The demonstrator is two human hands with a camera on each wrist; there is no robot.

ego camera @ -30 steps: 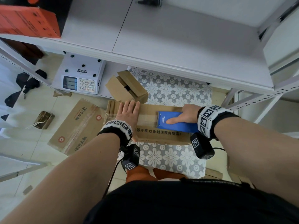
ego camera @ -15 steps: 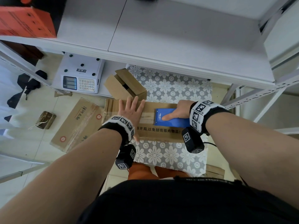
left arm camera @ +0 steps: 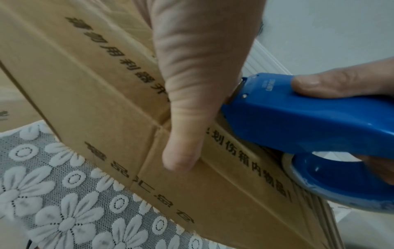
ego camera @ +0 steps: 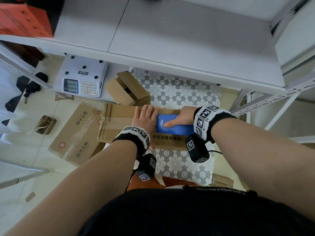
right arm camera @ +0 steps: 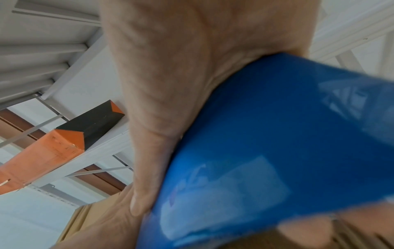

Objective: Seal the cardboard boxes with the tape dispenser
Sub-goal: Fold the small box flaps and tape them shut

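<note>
A long brown cardboard box [ego camera: 117, 121] with black printed characters lies across a flower-patterned cloth. My left hand [ego camera: 146, 119] lies flat on its top, fingers straight, thumb [left arm camera: 183, 151] hanging over the near side. Directly to the right of it my right hand [ego camera: 183, 118] grips a blue tape dispenser [ego camera: 172, 124] that sits on the box top, index finger stretched along its upper face. In the left wrist view the dispenser [left arm camera: 309, 121] shows its front end against the box [left arm camera: 95, 84] and a tape roll underneath. In the right wrist view the dispenser [right arm camera: 277, 143] fills the picture, wrapped by the hand.
A smaller open cardboard box [ego camera: 127, 90] stands behind the long one. A flattened carton [ego camera: 76, 133] lies on the floor to the left, a white scale [ego camera: 81, 77] beyond it. White metal shelving [ego camera: 170, 40] overhangs the work area, with an orange box [ego camera: 23, 21] on it.
My right hand has slid the tape dispenser leftward along the box top until it nearly meets my left hand. The left hand stayed flat on the box.
</note>
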